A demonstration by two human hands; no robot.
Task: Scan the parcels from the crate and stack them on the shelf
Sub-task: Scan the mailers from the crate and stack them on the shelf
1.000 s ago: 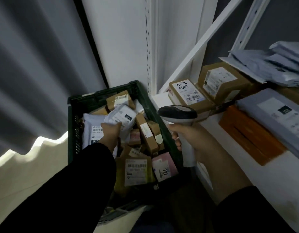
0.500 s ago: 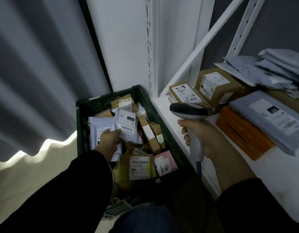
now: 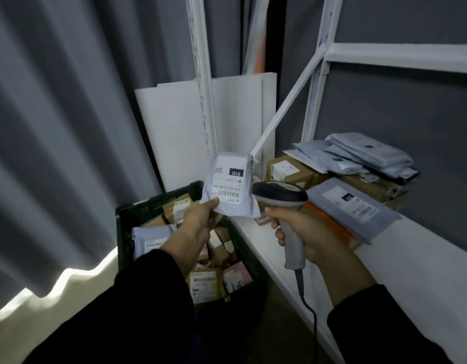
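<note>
My left hand [image 3: 195,222] pinches the lower corner of a small grey poly mailer [image 3: 231,186] with a white barcode label marked 010, held up above the crate. My right hand [image 3: 303,232] grips the handle of a grey barcode scanner [image 3: 282,198], its dark head just right of the mailer's label. Below them the dark green crate [image 3: 153,203] holds several cardboard boxes and grey mailers. The white shelf [image 3: 253,232] to the right carries stacked parcels.
On the shelf lie cardboard boxes [image 3: 287,169], a pile of grey mailers [image 3: 358,153], a large grey mailer [image 3: 355,203] over an orange flat box [image 3: 329,222]. White shelf posts [image 3: 203,101] and a diagonal brace [image 3: 287,106] rise behind. Grey curtain [image 3: 56,127] hangs left. The scanner cable [image 3: 308,311] dangles.
My left hand has lifted the small grey mailer out of the crate up to scanner height. My right hand with the scanner has come closer to its label.
</note>
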